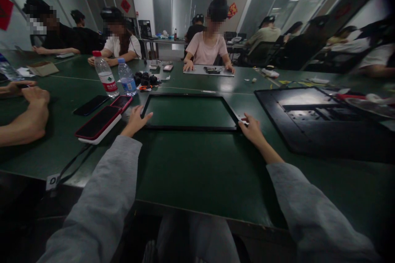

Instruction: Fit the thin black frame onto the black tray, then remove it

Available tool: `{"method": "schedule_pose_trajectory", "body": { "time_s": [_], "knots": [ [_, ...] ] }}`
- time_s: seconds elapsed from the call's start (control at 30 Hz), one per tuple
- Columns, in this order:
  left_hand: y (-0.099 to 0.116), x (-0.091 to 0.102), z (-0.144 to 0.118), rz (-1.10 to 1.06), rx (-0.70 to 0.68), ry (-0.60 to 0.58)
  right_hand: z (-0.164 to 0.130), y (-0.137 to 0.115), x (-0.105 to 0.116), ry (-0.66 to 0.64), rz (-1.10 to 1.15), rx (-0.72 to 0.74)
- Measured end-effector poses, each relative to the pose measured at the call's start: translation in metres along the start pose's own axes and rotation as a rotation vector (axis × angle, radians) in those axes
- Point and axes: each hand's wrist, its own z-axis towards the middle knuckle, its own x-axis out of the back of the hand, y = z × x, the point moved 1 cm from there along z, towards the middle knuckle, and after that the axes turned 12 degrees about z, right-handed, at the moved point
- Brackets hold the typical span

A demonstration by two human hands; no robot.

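A thin black rectangular frame (189, 128), like a screen bezel, lies flat on the dark green table (197, 172), whose surface shows through its opening. At its near left corner, my left hand (135, 121) grips the side, with the thumb reaching over the inner edge and the fingers outside. My right hand (251, 128) is closed around the near right corner, its fingers bent. A small white piece shows beside the right fingers; what it is I cannot make out.
To the right lies a large black panel (296, 131) with cutouts. On the left are a red-edged phone (98, 123), a dark phone (91, 105) and two bottles, one red-capped (105, 74), one blue-capped (126, 78). A co-worker's arm (27, 119) rests at far left; another person (206, 45) sits opposite.
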Motion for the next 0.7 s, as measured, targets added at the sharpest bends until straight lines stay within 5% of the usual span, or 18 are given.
{"method": "schedule_pose_trajectory", "body": {
  "time_s": [0.17,0.27,0.7],
  "knots": [
    [0.024,0.014,-0.018,0.06,-0.275,-0.224,0.0,-0.008,0.002,-0.001,0.013,-0.022],
    [0.032,0.019,-0.025,0.11,-0.318,-0.318,-0.001,-0.006,0.001,0.001,0.02,-0.01],
    [0.028,0.008,-0.02,0.118,-0.247,-0.146,-0.009,-0.026,0.006,0.025,0.036,0.054]
  ]
}}
